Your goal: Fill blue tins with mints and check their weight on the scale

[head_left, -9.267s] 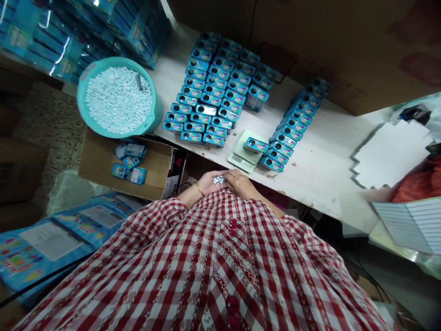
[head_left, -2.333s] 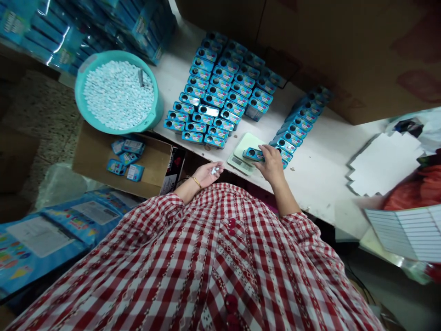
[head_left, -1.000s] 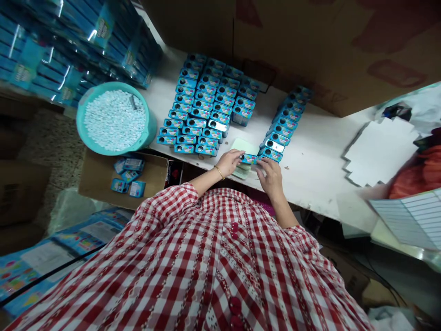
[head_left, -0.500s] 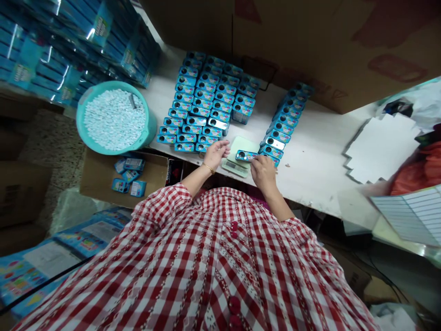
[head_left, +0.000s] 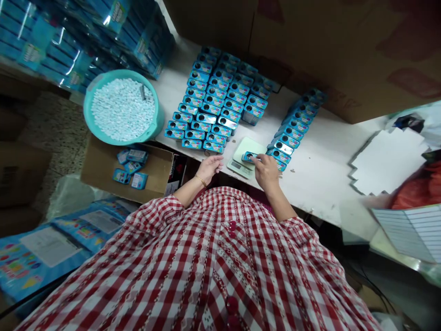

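My right hand pinches the end of a small blue tin lying over the pale green weighing scale. Whether the tin rests on the scale or hovers just above it, I cannot tell. My left hand is at the table's front edge, left of the scale, its fingers stretched out with nothing in them. Beyond it stand several close rows of matching blue tins, most showing a dark round spot on top. Another single row of tins runs back from beside my right hand.
A turquoise bucket of small white pellets, with a scoop in it, stands at the left. Below it, an open carton holds several blue tins. A large cardboard box borders the back. White card lies at the right.
My left hand has drawn back from beside the scale toward the table edge. My right hand keeps its pinch on the tin at the scale. The whole view has shifted a little.
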`<act>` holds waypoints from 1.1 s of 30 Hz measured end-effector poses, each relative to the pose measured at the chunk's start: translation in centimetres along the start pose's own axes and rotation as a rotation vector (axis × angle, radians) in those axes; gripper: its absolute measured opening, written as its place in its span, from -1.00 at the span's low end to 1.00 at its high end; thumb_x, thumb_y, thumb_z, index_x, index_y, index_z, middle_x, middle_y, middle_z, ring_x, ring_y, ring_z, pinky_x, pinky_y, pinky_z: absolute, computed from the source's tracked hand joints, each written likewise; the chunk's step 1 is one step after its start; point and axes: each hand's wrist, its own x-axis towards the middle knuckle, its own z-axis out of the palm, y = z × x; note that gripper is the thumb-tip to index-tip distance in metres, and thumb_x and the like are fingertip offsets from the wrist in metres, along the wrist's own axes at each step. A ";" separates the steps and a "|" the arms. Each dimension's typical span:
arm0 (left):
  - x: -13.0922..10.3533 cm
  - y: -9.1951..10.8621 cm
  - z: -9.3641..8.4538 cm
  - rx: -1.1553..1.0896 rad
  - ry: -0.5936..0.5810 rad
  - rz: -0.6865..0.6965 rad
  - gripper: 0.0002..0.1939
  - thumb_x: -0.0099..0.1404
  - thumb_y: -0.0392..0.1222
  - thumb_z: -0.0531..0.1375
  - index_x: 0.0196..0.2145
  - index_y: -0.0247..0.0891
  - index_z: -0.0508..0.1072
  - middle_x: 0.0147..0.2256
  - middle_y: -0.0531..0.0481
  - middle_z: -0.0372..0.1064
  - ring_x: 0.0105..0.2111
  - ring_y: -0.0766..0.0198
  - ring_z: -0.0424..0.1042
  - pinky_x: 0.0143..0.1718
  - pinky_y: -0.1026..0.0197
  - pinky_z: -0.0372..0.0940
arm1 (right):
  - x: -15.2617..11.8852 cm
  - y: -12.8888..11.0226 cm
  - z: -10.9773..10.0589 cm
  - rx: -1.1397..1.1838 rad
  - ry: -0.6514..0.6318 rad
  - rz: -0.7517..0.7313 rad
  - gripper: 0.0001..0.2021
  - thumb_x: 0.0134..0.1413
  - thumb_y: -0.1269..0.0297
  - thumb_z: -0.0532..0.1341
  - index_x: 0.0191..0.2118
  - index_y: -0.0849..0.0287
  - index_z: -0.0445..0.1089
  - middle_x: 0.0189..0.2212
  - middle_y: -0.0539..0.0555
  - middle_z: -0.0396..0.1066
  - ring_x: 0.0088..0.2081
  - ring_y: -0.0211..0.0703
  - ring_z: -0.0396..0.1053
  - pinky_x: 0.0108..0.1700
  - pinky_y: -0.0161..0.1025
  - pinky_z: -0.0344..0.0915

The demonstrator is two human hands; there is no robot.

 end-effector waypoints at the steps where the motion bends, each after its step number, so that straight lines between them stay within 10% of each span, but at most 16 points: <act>1: -0.1 -0.1 -0.3 -0.008 0.004 -0.009 -0.87 0.13 -0.46 0.14 -0.32 -0.39 0.40 -0.55 0.05 0.34 -0.59 0.50 0.26 -0.59 0.44 0.08 | -0.2 0.5 -0.2 0.022 0.027 0.017 -0.65 0.19 0.40 -0.03 -0.02 0.08 0.39 -0.12 0.16 0.34 -0.16 -0.04 0.19 -0.15 -0.09 0.15; 12: -0.3 0.0 -2.9 -0.205 0.056 -0.090 -0.83 0.04 -0.55 0.13 -0.42 -0.41 0.44 -0.51 -0.02 0.37 -0.46 0.42 0.40 -0.36 0.36 0.32 | 0.0 3.3 0.0 0.068 -0.003 0.082 -0.49 0.07 0.10 0.16 0.13 0.15 0.20 0.06 0.23 0.23 0.04 0.13 0.16 -0.01 0.03 0.16; 26: -0.1 -0.2 -5.0 -0.233 0.083 -0.121 -0.81 0.04 -0.57 0.15 -0.38 -0.42 0.45 -0.49 -0.04 0.42 -0.45 0.42 0.43 -0.40 0.40 0.33 | 1.9 1.9 0.8 -0.026 -0.156 0.032 -0.58 0.01 0.27 0.19 0.03 0.21 0.28 -0.07 0.22 0.32 -0.11 0.09 0.21 -0.13 -0.05 0.21; 33: -0.3 -1.0 -5.2 -0.206 0.088 -0.170 -0.86 0.04 -0.53 0.22 -0.41 -0.40 0.45 -0.51 -0.05 0.42 -0.53 0.44 0.39 -0.50 0.42 0.28 | 7.3 2.5 1.2 0.018 0.101 0.095 -0.63 0.08 0.26 0.11 0.03 0.19 0.28 -0.13 0.22 0.33 -0.11 0.08 0.22 -0.08 -0.04 0.23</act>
